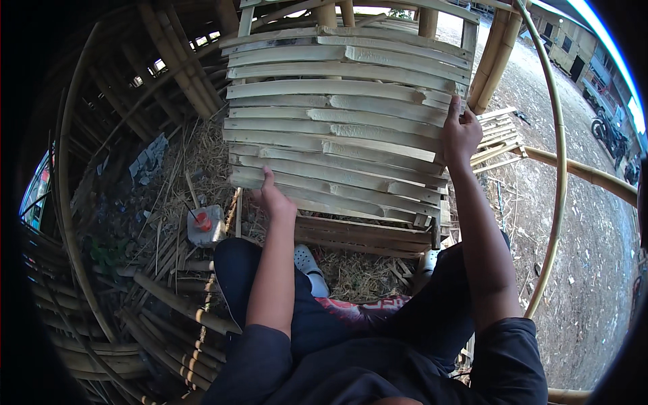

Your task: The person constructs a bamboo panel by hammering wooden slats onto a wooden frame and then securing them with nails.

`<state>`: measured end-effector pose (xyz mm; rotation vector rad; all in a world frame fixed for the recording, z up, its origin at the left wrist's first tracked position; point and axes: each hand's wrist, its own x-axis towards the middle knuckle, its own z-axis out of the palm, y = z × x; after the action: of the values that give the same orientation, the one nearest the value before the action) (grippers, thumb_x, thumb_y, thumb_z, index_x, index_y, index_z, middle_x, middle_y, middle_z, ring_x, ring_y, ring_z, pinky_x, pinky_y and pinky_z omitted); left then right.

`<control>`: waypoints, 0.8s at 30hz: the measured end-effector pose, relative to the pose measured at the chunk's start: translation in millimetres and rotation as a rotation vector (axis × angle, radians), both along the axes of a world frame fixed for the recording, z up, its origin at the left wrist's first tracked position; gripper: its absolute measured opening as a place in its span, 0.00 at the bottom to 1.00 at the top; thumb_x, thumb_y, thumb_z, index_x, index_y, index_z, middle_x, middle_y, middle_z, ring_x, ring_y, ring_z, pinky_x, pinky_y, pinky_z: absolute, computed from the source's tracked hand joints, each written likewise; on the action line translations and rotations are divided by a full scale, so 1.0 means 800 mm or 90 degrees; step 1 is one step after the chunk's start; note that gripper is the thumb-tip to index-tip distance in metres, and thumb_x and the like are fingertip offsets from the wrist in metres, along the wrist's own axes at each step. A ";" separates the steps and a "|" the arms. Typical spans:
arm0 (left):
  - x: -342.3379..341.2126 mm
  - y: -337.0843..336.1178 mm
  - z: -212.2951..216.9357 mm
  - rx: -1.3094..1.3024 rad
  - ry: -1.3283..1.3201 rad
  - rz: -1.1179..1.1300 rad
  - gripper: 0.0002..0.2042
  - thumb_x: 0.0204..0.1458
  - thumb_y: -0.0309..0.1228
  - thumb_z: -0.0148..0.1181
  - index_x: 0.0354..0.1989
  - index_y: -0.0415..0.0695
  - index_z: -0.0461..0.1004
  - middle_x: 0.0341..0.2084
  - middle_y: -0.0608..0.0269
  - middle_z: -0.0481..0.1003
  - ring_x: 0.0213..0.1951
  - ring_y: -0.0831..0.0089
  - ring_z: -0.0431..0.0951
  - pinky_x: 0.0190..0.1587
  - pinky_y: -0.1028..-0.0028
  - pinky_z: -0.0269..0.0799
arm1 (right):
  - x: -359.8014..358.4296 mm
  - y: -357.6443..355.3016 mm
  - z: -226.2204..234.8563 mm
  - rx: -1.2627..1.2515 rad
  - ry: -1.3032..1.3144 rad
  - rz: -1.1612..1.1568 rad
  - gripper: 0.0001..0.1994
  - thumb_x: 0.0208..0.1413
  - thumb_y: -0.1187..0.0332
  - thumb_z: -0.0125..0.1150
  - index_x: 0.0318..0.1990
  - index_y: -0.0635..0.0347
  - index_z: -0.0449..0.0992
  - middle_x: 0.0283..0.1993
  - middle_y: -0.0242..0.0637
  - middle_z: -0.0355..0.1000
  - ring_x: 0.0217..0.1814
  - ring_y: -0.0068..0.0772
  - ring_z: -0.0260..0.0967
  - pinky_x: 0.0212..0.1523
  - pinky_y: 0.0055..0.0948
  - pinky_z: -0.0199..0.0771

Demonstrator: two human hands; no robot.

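Observation:
In front of me is a slatted bamboo panel, made of pale split strips laid side by side across a frame. My left hand grips its near left corner, thumb on top and the other fingers mostly hidden beneath. Higher up, my right hand is closed round the right edge, its thumb pointing away from me. Under the near edge shows a low wooden slatted stand; whether the panel rests on it I cannot tell.
A pale container with a red jar-like item stands at left. Bamboo poles lie lower left. A smaller slatted piece sits beyond my right hand. A curved bamboo pole rises at right, and a motorcycle is parked farther off.

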<state>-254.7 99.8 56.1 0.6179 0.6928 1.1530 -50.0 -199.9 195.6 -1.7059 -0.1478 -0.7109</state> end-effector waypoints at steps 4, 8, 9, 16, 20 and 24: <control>0.020 -0.043 0.010 0.005 0.032 -0.088 0.33 0.57 0.40 0.70 0.65 0.43 0.60 0.62 0.58 0.68 0.61 0.62 0.70 0.61 0.57 0.69 | 0.020 -0.015 0.034 -0.082 0.015 -0.042 0.37 0.54 0.35 0.67 0.19 0.67 0.70 0.18 0.39 0.68 0.24 0.33 0.66 0.33 0.39 0.69; 0.040 -0.051 -0.013 -0.010 0.057 -0.184 0.32 0.59 0.49 0.67 0.67 0.55 0.60 0.66 0.66 0.65 0.63 0.65 0.69 0.61 0.55 0.69 | 0.027 -0.027 0.079 -0.072 -0.014 -0.041 0.38 0.51 0.33 0.69 0.17 0.66 0.69 0.15 0.37 0.65 0.22 0.31 0.66 0.32 0.37 0.70; 0.044 -0.057 -0.018 -0.024 0.063 -0.211 0.33 0.59 0.52 0.66 0.68 0.56 0.60 0.66 0.67 0.65 0.64 0.65 0.69 0.61 0.53 0.68 | 0.027 -0.027 0.089 -0.069 -0.010 -0.040 0.38 0.51 0.33 0.69 0.17 0.66 0.69 0.15 0.37 0.65 0.22 0.31 0.66 0.32 0.37 0.70; 0.080 -0.126 -0.029 -0.128 0.008 -0.413 0.38 0.55 0.62 0.63 0.65 0.48 0.64 0.57 0.66 0.71 0.59 0.70 0.72 0.63 0.64 0.70 | 0.027 -0.027 0.192 -0.228 -0.131 -0.055 0.39 0.46 0.27 0.66 0.23 0.64 0.78 0.17 0.36 0.70 0.23 0.33 0.73 0.32 0.37 0.73; 0.098 -0.167 -0.041 -0.183 -0.037 -0.525 0.37 0.55 0.64 0.61 0.61 0.47 0.66 0.52 0.64 0.71 0.54 0.72 0.74 0.61 0.64 0.72 | 0.007 -0.003 0.249 -0.273 -0.216 -0.031 0.34 0.46 0.35 0.75 0.24 0.66 0.80 0.17 0.38 0.72 0.20 0.29 0.70 0.27 0.35 0.70; 0.109 -0.199 -0.038 -0.247 -0.075 -0.543 0.35 0.56 0.64 0.59 0.57 0.45 0.68 0.47 0.63 0.71 0.51 0.73 0.75 0.60 0.63 0.74 | -0.008 0.019 0.288 -0.330 -0.219 0.017 0.34 0.44 0.37 0.77 0.21 0.67 0.78 0.16 0.41 0.70 0.19 0.30 0.67 0.23 0.39 0.67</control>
<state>-167.4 -59.6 25.9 0.4332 0.4525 0.2468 -56.3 -184.4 426.2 -2.0489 -0.6391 -1.0032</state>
